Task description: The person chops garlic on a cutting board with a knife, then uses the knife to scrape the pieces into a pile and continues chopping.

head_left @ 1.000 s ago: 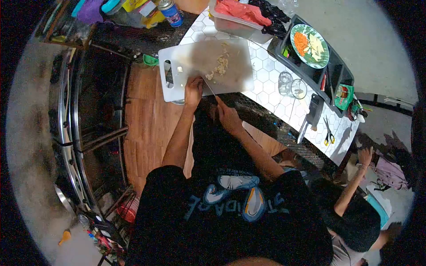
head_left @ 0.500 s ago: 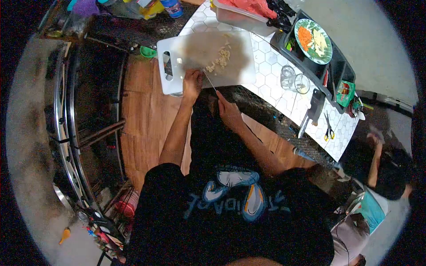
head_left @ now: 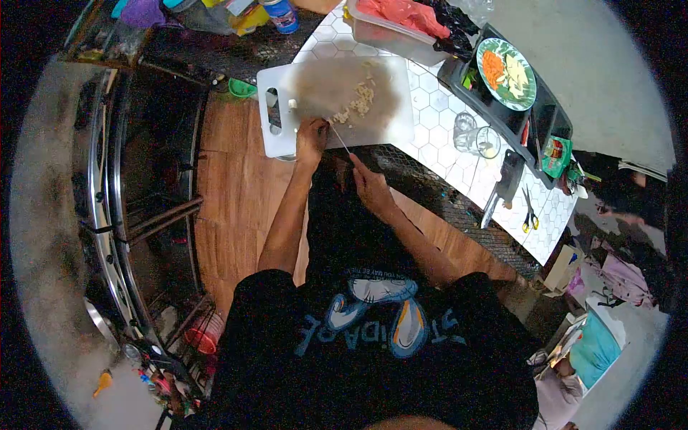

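A kitchen here: chopped food (head_left: 360, 101) on the cutting board (head_left: 398, 133), glasses (head_left: 464, 127) and a plate (head_left: 496, 92) to its right!

The right hand (head_left: 373, 190) holds a knife (head_left: 341, 140), its tip beside the left hand (head_left: 311, 141) at the cutting board (head_left: 322, 86).

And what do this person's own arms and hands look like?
The left hand and right hand are bare, without gloves; no watch or bracelet shows on either wrist. The forearms are uncovered below plain black sleeves of a T-shirt with a blue, white and orange chest print.
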Demonstrator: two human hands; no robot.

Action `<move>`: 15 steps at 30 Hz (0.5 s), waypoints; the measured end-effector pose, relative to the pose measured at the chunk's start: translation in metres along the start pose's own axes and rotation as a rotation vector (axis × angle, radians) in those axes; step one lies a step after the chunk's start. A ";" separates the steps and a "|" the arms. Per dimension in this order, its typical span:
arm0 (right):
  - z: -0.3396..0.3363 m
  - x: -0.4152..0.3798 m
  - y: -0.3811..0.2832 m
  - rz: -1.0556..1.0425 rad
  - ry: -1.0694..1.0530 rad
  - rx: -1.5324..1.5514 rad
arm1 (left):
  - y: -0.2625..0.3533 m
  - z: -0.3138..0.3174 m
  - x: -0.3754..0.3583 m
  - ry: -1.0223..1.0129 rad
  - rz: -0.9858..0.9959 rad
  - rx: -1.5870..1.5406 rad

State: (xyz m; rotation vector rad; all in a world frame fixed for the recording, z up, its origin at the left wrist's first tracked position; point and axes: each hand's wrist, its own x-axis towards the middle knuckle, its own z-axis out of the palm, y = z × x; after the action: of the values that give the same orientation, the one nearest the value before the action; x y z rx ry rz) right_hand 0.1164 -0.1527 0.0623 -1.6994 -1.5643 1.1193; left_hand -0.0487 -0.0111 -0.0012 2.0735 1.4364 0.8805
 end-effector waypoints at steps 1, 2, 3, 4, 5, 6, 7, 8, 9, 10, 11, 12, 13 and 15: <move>0.002 0.000 -0.001 -0.011 0.034 -0.071 | -0.001 0.001 -0.001 0.026 0.012 -0.059; 0.004 -0.002 -0.002 -0.018 0.067 -0.140 | -0.003 0.002 -0.003 0.050 0.023 -0.119; 0.010 -0.003 0.001 -0.010 0.066 -0.140 | 0.001 0.001 -0.004 0.043 0.020 -0.122; 0.016 -0.002 0.004 -0.017 0.096 -0.232 | 0.004 0.000 -0.004 0.047 0.013 -0.137; 0.019 0.002 0.007 -0.029 0.124 -0.325 | 0.008 -0.002 -0.002 0.057 0.007 -0.150; 0.017 0.006 0.005 -0.031 0.122 -0.326 | 0.009 0.000 -0.003 0.060 0.005 -0.150; 0.015 0.009 0.003 0.012 0.091 -0.273 | 0.009 0.000 -0.005 0.059 0.006 -0.094; 0.015 0.014 -0.001 0.050 0.064 -0.218 | 0.008 -0.002 -0.003 0.062 0.012 -0.034; 0.016 0.015 0.001 0.046 0.068 -0.216 | 0.008 -0.004 -0.001 0.064 0.017 -0.032; 0.016 0.014 0.004 0.010 0.091 -0.244 | 0.008 -0.004 -0.002 0.062 0.026 -0.073; 0.015 0.012 0.008 -0.025 0.116 -0.275 | 0.010 -0.004 -0.001 0.060 0.037 -0.118; 0.011 0.013 0.007 -0.026 0.121 -0.277 | 0.006 0.002 -0.002 0.061 0.042 -0.120; 0.007 0.015 0.006 0.019 0.077 -0.160 | -0.001 0.009 -0.004 0.072 0.010 -0.163; 0.004 0.016 0.005 0.058 0.035 -0.041 | -0.007 0.013 -0.005 0.085 -0.019 -0.203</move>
State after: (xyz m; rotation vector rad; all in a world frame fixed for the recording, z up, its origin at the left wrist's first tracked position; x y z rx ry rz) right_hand 0.1147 -0.1386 0.0526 -1.7919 -1.5355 1.0874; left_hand -0.0446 -0.0140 -0.0161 1.8901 1.3458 1.0719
